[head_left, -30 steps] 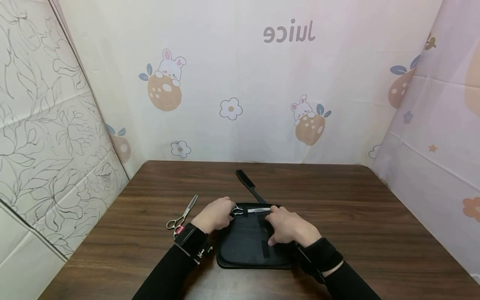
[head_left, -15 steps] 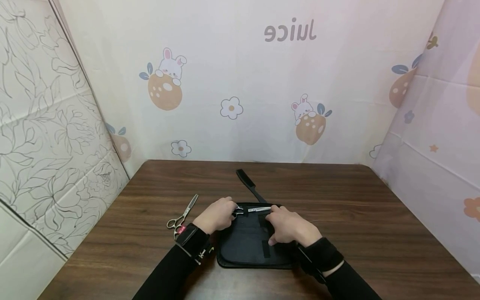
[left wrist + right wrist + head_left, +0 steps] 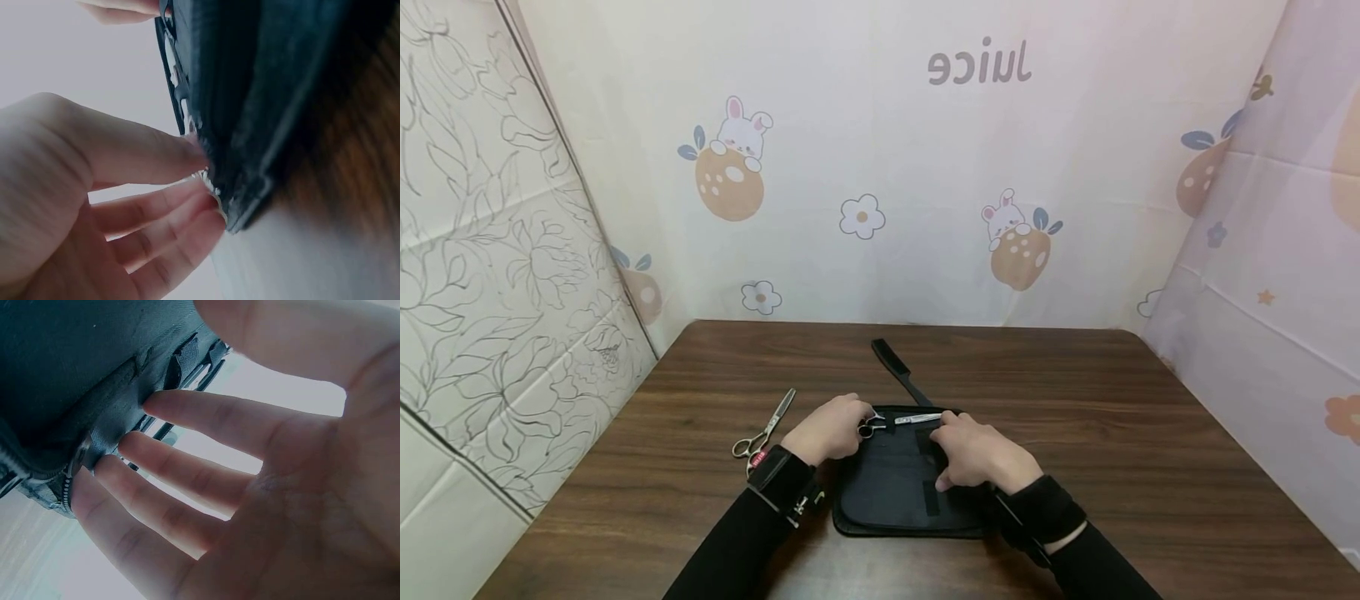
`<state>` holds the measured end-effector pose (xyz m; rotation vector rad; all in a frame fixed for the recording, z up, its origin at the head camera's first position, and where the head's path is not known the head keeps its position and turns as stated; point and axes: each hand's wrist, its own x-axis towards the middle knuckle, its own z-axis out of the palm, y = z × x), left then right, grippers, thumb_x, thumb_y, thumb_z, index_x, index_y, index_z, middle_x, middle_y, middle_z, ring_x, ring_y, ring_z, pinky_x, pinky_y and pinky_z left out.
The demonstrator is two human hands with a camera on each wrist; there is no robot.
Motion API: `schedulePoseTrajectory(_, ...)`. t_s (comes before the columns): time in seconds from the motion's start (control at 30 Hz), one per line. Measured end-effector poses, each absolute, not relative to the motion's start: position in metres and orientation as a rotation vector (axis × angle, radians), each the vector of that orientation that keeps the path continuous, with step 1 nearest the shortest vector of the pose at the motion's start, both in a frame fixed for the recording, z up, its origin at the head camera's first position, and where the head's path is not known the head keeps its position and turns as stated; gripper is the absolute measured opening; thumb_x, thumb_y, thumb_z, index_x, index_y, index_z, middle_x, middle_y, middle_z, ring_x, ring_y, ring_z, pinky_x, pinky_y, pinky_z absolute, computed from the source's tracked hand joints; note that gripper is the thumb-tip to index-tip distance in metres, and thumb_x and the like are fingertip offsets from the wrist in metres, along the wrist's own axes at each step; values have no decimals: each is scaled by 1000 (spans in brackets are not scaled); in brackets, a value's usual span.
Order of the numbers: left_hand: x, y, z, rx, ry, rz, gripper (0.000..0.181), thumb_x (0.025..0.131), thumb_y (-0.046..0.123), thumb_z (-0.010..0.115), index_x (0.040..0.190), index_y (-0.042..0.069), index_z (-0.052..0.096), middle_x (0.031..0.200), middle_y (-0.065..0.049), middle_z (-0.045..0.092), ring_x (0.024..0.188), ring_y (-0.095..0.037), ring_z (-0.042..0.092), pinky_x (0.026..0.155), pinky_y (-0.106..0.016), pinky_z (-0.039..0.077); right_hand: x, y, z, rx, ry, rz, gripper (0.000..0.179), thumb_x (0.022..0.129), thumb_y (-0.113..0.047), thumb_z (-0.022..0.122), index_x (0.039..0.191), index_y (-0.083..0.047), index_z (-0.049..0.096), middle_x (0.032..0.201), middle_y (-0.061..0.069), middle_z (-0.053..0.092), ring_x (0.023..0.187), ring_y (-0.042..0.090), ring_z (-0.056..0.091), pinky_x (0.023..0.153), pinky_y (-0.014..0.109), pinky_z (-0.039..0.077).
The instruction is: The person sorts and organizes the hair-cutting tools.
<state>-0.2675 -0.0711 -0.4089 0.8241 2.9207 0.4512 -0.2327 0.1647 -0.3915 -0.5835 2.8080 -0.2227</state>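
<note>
A black zip case (image 3: 887, 492) lies on the table in front of me. Along its far edge a pair of silver scissors (image 3: 917, 420) runs through a black strap, blades to the right. At the case's far left corner my left hand (image 3: 829, 429) pinches the scissors' finger rings, as the left wrist view (image 3: 203, 156) shows close up, though blurred. My right hand (image 3: 981, 454) rests on the right side. Its fairly straight fingers (image 3: 206, 419) touch the case around the blade tips, and its thumb lies lower on the case.
Thinning scissors (image 3: 767, 433) with a red tag lie on the table left of my left hand. Beyond the case lies a black comb (image 3: 891, 358), its handle end reaching the case. The brown wooden table (image 3: 1075, 375) meets a printed curtain at the back.
The scissors' finger rings shifted slightly right in the left fingers, then back left, with a ring showing more clearly now. My right hand stays in place.
</note>
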Motion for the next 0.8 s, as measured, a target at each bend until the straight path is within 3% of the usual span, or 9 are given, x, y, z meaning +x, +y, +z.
schedulePoseTrajectory(0.23, -267, -76, -409, 769, 2887, 449, 42, 91, -10, 59, 129, 6, 67, 119, -11, 59, 99, -23, 58, 84, -38, 48, -232, 164, -391, -575, 2809, -226, 60, 77, -24, 91, 127, -1, 68, 118, 9, 56, 114, 30, 52, 87, 48, 51)
schedulePoseTrajectory(0.8, -266, -76, -408, 719, 2896, 386, 46, 89, -13, 61, 129, 11, 65, 121, -10, 56, 96, -23, 55, 74, -38, 40, -232, 166, -392, -570, 2809, -242, 59, 77, -23, 91, 127, -2, 68, 118, 8, 56, 118, 31, 51, 88, 48, 50)
